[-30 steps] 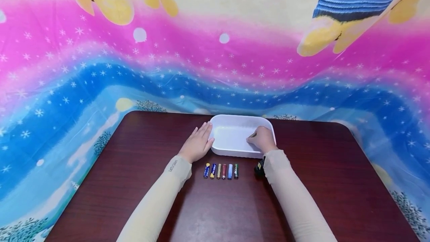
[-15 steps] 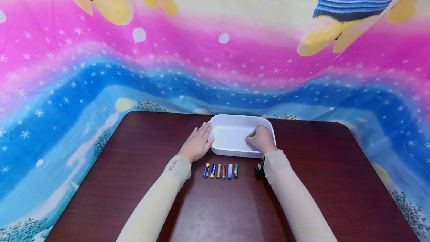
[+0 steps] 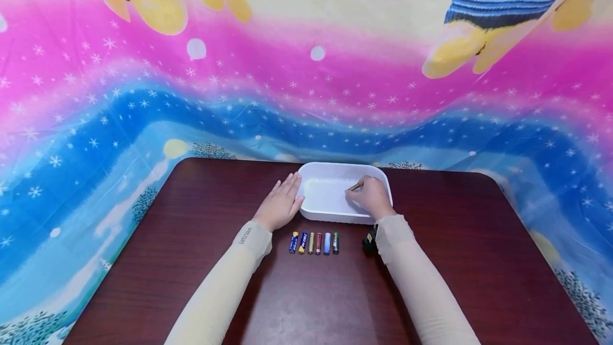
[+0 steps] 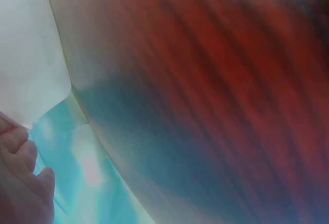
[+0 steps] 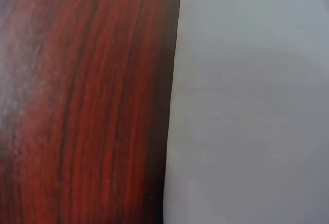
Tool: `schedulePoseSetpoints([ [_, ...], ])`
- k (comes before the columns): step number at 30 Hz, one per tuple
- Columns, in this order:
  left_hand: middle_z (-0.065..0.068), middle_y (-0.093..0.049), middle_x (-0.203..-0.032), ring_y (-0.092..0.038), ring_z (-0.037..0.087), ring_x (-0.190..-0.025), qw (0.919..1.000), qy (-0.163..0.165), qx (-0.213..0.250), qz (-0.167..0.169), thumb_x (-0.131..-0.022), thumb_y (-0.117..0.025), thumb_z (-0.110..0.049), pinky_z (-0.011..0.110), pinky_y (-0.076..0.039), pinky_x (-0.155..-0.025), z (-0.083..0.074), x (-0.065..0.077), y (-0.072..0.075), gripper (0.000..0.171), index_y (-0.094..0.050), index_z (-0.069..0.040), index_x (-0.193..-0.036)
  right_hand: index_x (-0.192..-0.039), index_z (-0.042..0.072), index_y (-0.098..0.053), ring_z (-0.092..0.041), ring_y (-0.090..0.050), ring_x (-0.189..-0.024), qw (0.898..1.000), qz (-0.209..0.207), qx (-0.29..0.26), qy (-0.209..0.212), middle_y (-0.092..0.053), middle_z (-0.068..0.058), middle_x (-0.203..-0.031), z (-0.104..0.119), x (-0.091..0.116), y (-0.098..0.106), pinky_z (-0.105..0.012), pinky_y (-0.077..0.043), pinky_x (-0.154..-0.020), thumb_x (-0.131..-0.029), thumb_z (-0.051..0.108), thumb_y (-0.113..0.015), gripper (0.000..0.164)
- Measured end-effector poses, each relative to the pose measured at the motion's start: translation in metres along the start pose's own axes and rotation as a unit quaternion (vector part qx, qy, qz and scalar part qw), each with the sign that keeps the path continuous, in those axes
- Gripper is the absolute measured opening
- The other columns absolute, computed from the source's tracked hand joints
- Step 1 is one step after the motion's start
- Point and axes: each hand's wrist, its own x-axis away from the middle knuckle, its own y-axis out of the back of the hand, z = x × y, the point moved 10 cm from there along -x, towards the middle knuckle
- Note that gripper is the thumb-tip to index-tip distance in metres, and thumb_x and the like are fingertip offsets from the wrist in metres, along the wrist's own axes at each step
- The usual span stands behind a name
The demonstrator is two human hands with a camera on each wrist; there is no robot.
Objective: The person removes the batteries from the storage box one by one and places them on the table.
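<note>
In the head view, a white plastic tray (image 3: pixel 335 216) stands near the table's back edge. My right hand (image 3: pixel 375 196) reaches into its right half and pinches a gold-coloured battery (image 3: pixel 355 187) between thumb and fingers, held slantwise above the tray floor. Fingers straight, my left hand (image 3: pixel 279 205) rests against the tray's left side. The left wrist view catches part of that hand (image 4: pixel 23 183) beside the white wall. Only the tray's outer wall (image 5: pixel 252 106) and the table fill the right wrist view; the right hand is out of it.
In front of the tray, several batteries lie in a row: two blue-and-yellow ones (image 3: pixel 298 243), a gold one (image 3: pixel 312 243), a red one (image 3: pixel 318 244), a light blue one (image 3: pixel 327 244) and a green-black one (image 3: pixel 336 243). A patterned cloth (image 3: pixel 306 95) hangs behind the dark red table (image 3: pixel 450 217).
My right hand has shifted slightly left and up inside the tray, and more of the gold battery shows. The left hand and the row of batteries stay where they were.
</note>
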Motion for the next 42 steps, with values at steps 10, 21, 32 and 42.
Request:
schedulePoseSetpoints([
  [10,0.012,-0.017,-0.168,-0.013,0.026,-0.155,1.0000,0.003,0.003,0.000,-0.111,-0.026,-0.042,0.043,-0.010,-0.125,0.000,0.000,0.000,0.065,-0.016,-0.003,-0.162,-0.094,0.001,-0.069,-0.024,-0.059,-0.076,0.999,-0.033,-0.011,0.039,-0.069,-0.014,-0.089,0.008,0.003,0.006,-0.043,-0.053,-0.075,-0.086,0.025,-0.083,0.029],
  [21,0.011,-0.017,-0.168,-0.012,0.024,-0.156,1.0000,0.008,0.006,-0.002,-0.111,-0.027,-0.042,0.043,-0.010,-0.126,0.000,0.001,0.001,0.065,-0.016,-0.003,-0.162,-0.107,-0.001,-0.070,-0.028,-0.060,-0.087,0.995,-0.065,-0.037,0.067,-0.069,-0.017,-0.099,0.013,0.006,0.013,-0.044,-0.053,-0.079,-0.085,0.026,-0.083,0.036],
  [32,0.012,-0.018,-0.168,-0.014,0.026,-0.155,0.9999,0.002,0.007,-0.009,-0.111,-0.029,-0.041,0.048,-0.016,-0.125,-0.002,0.002,0.001,0.065,-0.017,-0.002,-0.161,-0.117,0.001,-0.071,-0.029,-0.064,-0.095,0.988,-0.093,-0.061,0.106,-0.068,-0.017,-0.110,0.021,0.012,0.019,-0.045,-0.056,-0.086,-0.086,0.026,-0.082,0.041],
  [42,0.012,-0.018,-0.167,-0.016,0.028,-0.155,0.9999,0.001,0.001,-0.010,-0.111,-0.029,-0.042,0.049,-0.018,-0.124,-0.002,0.002,0.002,0.065,-0.017,-0.002,-0.161,-0.125,0.002,-0.069,-0.032,-0.064,-0.101,0.984,-0.110,-0.067,0.126,-0.066,-0.018,-0.118,0.028,0.022,0.026,-0.046,-0.056,-0.090,-0.087,0.024,-0.082,0.046],
])
